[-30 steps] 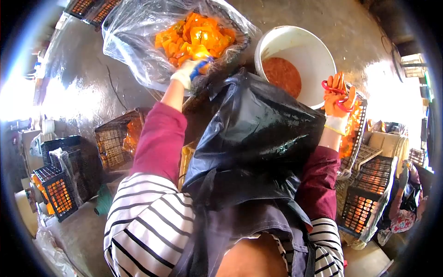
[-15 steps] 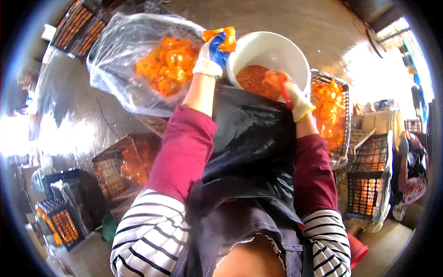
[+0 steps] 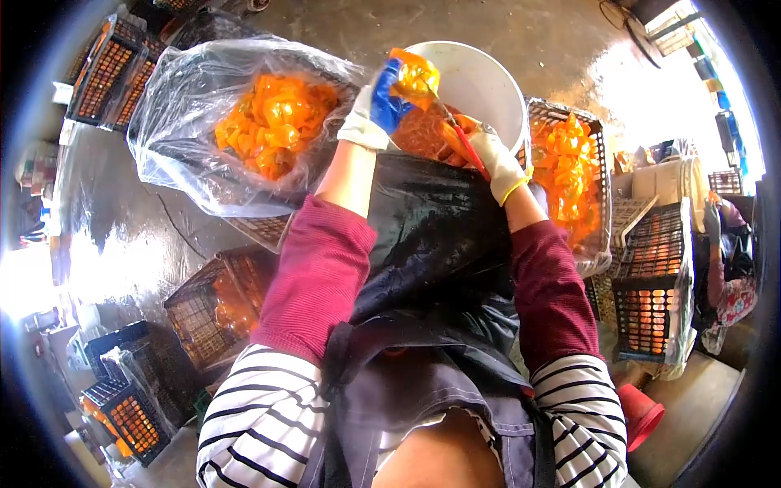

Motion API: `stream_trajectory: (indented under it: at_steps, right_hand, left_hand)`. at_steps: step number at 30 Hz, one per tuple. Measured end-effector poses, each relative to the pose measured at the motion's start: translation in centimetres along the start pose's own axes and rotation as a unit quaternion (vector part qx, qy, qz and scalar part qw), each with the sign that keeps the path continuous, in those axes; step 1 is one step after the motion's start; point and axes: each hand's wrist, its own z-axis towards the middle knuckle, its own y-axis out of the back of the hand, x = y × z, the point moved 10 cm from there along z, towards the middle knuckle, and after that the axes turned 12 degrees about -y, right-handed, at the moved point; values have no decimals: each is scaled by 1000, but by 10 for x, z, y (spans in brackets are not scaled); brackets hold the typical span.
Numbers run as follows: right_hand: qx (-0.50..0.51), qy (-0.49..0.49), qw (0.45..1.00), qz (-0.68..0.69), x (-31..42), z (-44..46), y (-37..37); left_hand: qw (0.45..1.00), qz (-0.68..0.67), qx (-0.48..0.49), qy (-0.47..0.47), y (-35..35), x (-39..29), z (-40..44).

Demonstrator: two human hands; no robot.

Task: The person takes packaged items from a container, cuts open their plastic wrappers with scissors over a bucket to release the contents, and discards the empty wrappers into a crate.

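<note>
My left hand point(image 3: 381, 107), in a white and blue glove, is closed around a glossy orange pepper point(image 3: 416, 79) above the white bucket's left rim. My right hand point(image 3: 495, 159), in a pale glove with a yellow cuff, grips a red-handled cutting tool point(image 3: 470, 149); its thin blade reaches up to the pepper. Whether it is a knife or scissors I cannot tell. Below both hands stands the white bucket point(image 3: 504, 89), with wet orange-red scraps point(image 3: 419, 132) in it. To the left, an open clear plastic bag point(image 3: 175, 106) holds many orange peppers point(image 3: 277, 118).
Close to the bucket's right is a plastic-lined crate point(image 3: 604, 175) of shiny orange pieces. Black crates point(image 3: 651, 305) stand farther right, near another person point(image 3: 732, 252). More crates point(image 3: 134, 419) are at left. A red container point(image 3: 639, 415) lies at lower right.
My left hand has turned the pepper and brought it over the bucket. My right hand has risen from inside the bucket, bringing the tool's blade to the pepper.
</note>
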Motion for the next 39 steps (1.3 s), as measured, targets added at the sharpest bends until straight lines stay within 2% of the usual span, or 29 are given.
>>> stream_trajectory:
  at_steps: [1,2,3,4,6,7,9,11,13,14,16,18,19,22,25,28,29,31,32,33,34,37,39]
  right_hand:
    - [-3,-18,999,27,2,-5,0]
    - [-27,73,997,-18,8,8,5]
    - [-49,162,984,-62,3,31,9]
    - [-72,249,960,-105,6,37,10]
    - [-48,135,989,-38,1,25,9]
    - [-36,77,996,-5,-4,20,8]
    - [-61,100,992,-48,-10,27,13]
    - [-85,145,982,-82,-2,25,12]
    - [-110,212,965,-106,11,20,11]
    - [-96,181,974,-102,9,20,10]
    - [-66,115,987,-92,3,21,9]
    - [-47,69,995,-54,-8,23,9]
    - [-37,46,998,-35,-13,24,8]
    - [-107,177,972,-108,1,28,13]
    - [-150,171,962,-152,5,18,18]
    - [-84,117,980,-136,-13,33,16]
    - [-79,103,985,-116,-7,25,12]
    - [-67,77,992,-77,5,9,6]
    - [-46,64,996,-47,1,13,4]
    - [-25,50,998,-17,-5,19,4]
    - [-4,37,999,13,-6,20,1]
    - [-8,5,999,47,-5,17,1]
    - [-29,55,998,-28,-10,32,10]
  left_hand:
    - [998,64,20,-8,-13,-4,-10]
    - [992,120,29,-1,-9,4,-7]
    - [962,238,88,-102,4,6,8]
    - [928,333,117,-114,15,15,18]
    - [828,515,164,-147,37,32,36]
    - [738,632,183,-152,17,15,22]
    - [733,653,144,-129,4,-3,8]
    - [889,450,30,-73,16,2,4]
    - [848,520,42,-96,15,5,7]
    - [824,554,49,-107,19,10,11]
    - [834,546,17,-72,40,21,22]
    - [817,574,13,-40,0,-20,-8]
    - [829,553,-12,-77,4,-23,-7]
    - [822,564,1,-75,13,-12,1]
    - [734,672,67,-71,-1,-7,-2]
    - [673,730,77,-91,-18,-26,-4]
    - [607,766,73,-197,-34,-38,-7]
    - [790,586,20,-176,-27,-36,-11]
    - [862,480,-6,-162,-25,-35,-13]
    - [960,272,-8,-68,-15,-11,-12]
    - [999,5,-32,-32,-32,5,-17]
    - [953,299,42,-27,-15,10,-3]
    - [895,440,53,-50,-14,2,1]
